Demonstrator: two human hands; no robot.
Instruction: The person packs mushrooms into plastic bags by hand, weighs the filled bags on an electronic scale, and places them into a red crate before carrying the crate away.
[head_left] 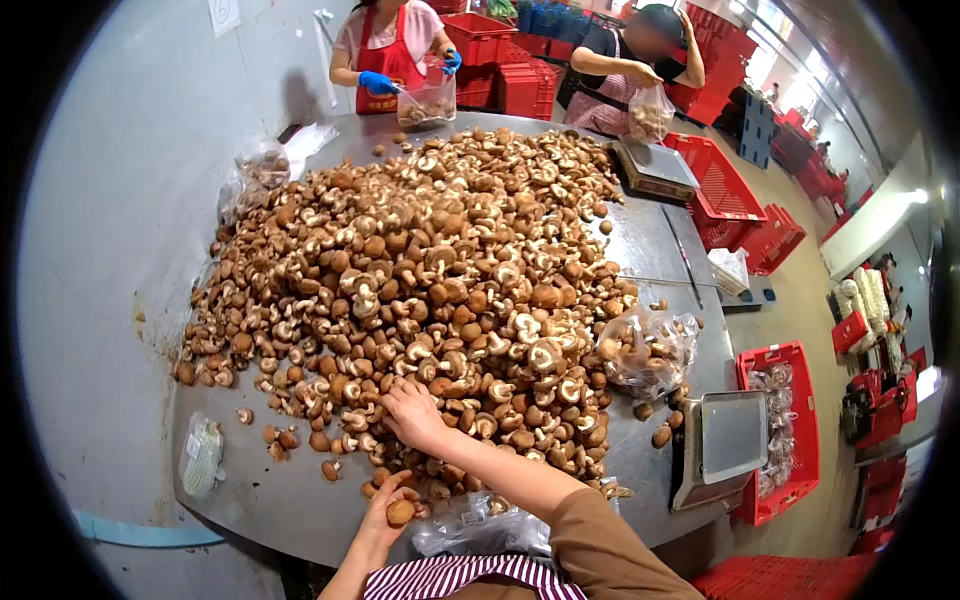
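Note:
A large heap of brown mushrooms (440, 270) covers much of the metal table (300, 510). My left hand (385, 515) is at the heap's near edge, its fingers curled round a mushroom (401, 512). Reaching across it into the heap, my right hand (415, 412) lies palm down on the mushrooms; its fingertips are partly hidden among them, and whether they grip one does not show. Near my left hand, at the table's front edge, lies a clear plastic bag (485, 525).
A filled bag (648, 348) and a scale (722, 445) stand at the right, beside a red crate (808, 440) of packed bags. A wrapped roll (202, 455) lies at the left. Across the table, one person (390, 50) holds a clear container and another person (610, 85) a bag.

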